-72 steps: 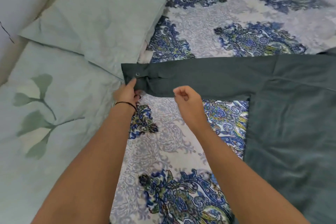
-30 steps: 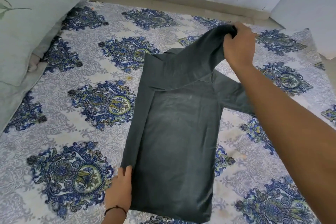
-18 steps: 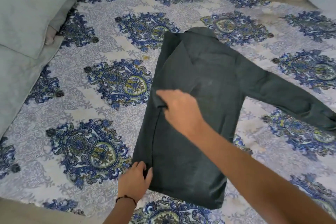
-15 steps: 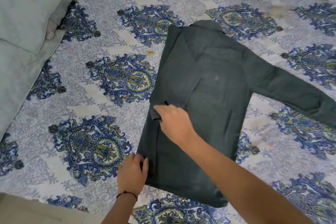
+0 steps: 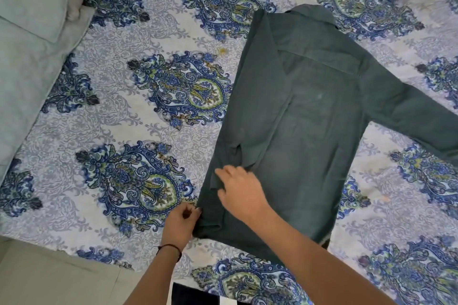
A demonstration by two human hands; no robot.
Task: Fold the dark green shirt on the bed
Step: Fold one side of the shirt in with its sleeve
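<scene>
Now, with the right hand (image 5: 240, 193) lying open and flat on the tucked-in sleeve (image 5: 260, 131), smooth toward the hem (image 5: 235, 240), pressing out the small ruck at the cuff (image 5: 238, 153) just beyond the fingertips before lifting off. With the left hand (image 5: 182, 224), fingers curled and pinching the near left corner of the shirt (image 5: 304, 131), hold that corner taut against the bed (image 5: 148, 32) so as to stop the folded edge creeping sideways under the stroke. Square the long left edge into one straight line from corner to shoulder; probably worth checking before reaching across for the other sleeve (image 5: 409, 119), spread loose far to the right of both hands and not yet folded in. As for looks: dark green, faded paler down the middle, spread flat and seemingly back-up on the bed directly ahead of the hands, collar (image 5: 309, 12) at the far end, hem nearest the wrists. Left third already turned over onto the body. Soft, thin cloth by the look of it, likely to slide and wrinkle unless pressed firmly. Pale pillows (image 5: 32, 7) well off beyond and to the left of the left hand.
</scene>
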